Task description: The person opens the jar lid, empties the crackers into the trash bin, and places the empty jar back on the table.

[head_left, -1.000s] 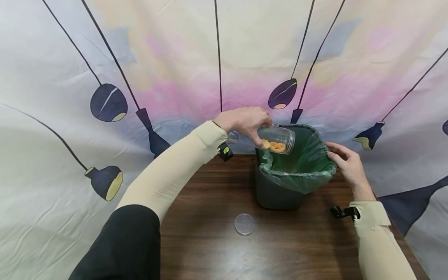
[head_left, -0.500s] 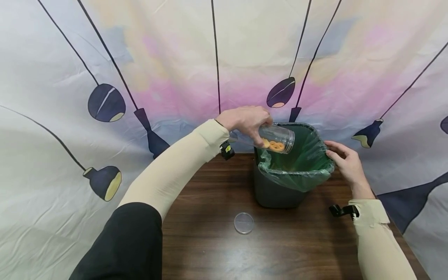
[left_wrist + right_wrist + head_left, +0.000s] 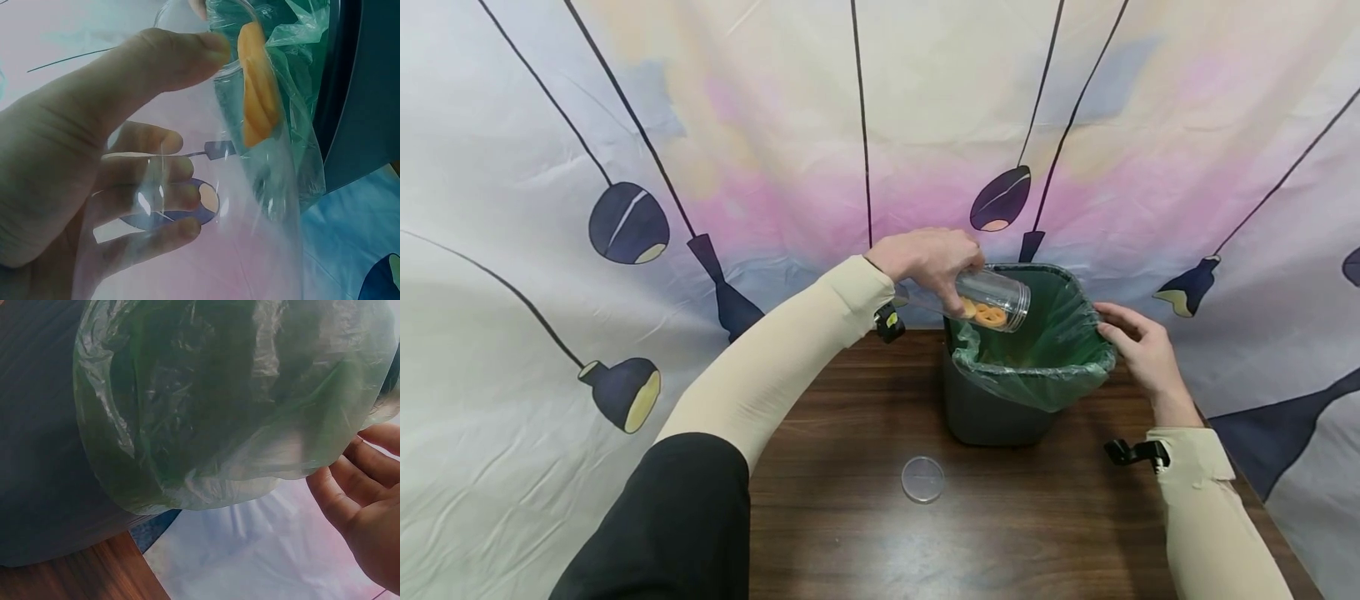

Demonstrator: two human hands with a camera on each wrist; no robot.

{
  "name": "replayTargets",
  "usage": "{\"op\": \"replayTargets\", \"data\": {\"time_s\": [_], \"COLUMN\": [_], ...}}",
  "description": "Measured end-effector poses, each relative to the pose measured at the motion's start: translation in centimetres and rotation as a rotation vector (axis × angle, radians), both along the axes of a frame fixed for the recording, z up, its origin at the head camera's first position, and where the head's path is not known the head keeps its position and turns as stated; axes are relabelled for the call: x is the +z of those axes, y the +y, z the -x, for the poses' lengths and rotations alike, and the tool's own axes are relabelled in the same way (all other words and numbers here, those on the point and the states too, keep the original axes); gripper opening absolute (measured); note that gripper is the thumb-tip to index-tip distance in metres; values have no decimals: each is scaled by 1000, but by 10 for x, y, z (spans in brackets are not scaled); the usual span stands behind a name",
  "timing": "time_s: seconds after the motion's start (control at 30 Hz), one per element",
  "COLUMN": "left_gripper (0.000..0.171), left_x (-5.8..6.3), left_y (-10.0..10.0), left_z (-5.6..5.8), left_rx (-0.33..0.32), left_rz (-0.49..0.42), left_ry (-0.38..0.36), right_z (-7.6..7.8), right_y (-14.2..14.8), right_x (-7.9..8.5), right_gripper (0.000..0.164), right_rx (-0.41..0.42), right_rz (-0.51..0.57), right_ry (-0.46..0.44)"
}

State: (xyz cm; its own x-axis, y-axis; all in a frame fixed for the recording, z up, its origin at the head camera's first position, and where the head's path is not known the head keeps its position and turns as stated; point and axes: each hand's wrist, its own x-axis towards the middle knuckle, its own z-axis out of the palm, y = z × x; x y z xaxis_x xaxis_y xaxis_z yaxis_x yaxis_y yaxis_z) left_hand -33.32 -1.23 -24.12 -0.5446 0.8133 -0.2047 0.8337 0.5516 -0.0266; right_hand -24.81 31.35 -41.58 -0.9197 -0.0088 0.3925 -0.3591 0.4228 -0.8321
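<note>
My left hand (image 3: 928, 260) grips a clear plastic jar (image 3: 997, 289) from above, thumb on the near side and fingers round the far side. The jar lies tipped to the right, its threaded mouth over the opening of a dark grey trash bin (image 3: 992, 412). Orange pretzel-like pieces (image 3: 990, 317) sit inside near the mouth; one ridged piece (image 3: 256, 87) shows in the left wrist view. A green plastic liner (image 3: 1060, 379) folds over the bin's rim. At the rim's right side, my right hand (image 3: 1142, 354) touches the lined edge (image 3: 269, 469) with its fingertips.
A clear round lid (image 3: 922, 479) lies on the dark wooden table (image 3: 842, 533) in front of the bin. Behind stands a cloth backdrop (image 3: 790, 125) printed with hanging lamps. The table's right edge runs just past my right forearm.
The head view has shifted slightly. Jar, orange pieces and both hands keep nearly the same places.
</note>
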Motion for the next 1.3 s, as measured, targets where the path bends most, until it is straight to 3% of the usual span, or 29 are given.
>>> {"op": "replayTargets", "data": {"time_s": [0.47, 1.0, 1.3], "left_gripper": [55, 59, 59], "left_x": [2, 7, 7], "left_y": [3, 12, 10], "left_z": [-5, -10, -7], "left_rx": [21, 2, 3], "left_rz": [42, 174, 155], "left_ry": [70, 186, 180], "right_z": [-2, -2, -3], "right_y": [3, 6, 4], "right_x": [-1, -2, 0], "right_gripper": [40, 40, 39], "right_rx": [6, 16, 3], "right_rz": [13, 19, 14], "right_ry": [10, 18, 14]}}
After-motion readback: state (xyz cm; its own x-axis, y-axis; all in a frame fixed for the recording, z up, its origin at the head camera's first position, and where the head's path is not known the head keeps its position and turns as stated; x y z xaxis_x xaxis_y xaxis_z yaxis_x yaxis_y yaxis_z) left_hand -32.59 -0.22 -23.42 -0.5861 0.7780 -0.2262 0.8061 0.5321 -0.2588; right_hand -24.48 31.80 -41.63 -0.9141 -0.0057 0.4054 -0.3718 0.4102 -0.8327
